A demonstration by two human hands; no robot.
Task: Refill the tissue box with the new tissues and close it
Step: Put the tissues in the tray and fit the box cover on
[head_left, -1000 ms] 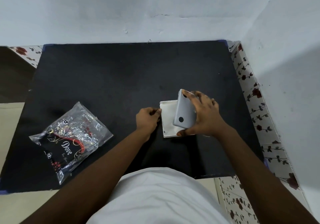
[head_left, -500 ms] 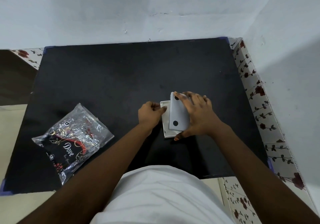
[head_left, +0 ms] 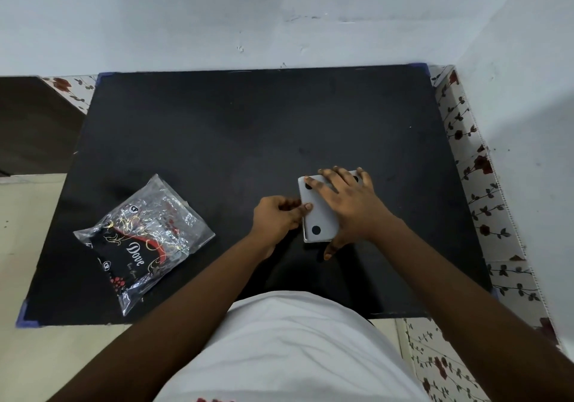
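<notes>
- The grey tissue box [head_left: 318,212] lies flat on the black desk [head_left: 217,140], right of centre and towards the near side
- Its upper face carries round black dots; one shows near the near-left corner, another at the far-left corner under a fingertip
- The right hand [head_left: 348,207] lies palm-down on the box, its fingers [head_left: 323,187] released and spread flat over the far part, the thumb reaching past the near edge onto the desk
- The left hand [head_left: 278,218] sits just left of the box, its fingers [head_left: 306,206] loosely curled, with one fingertip touching the box's left edge; it presses rather than grasps
- A crinkled clear plastic packet [head_left: 144,241] with a black, red and gold label reading "Dove" lies on the desk well apart to the left, near the near-left corner; whether it holds tissues cannot be told
- A white shirt [head_left: 289,349] fills the near middle of the view
- A floral-patterned surface [head_left: 475,184] borders the desk on the right, against a pale wall [head_left: 279,13]
</notes>
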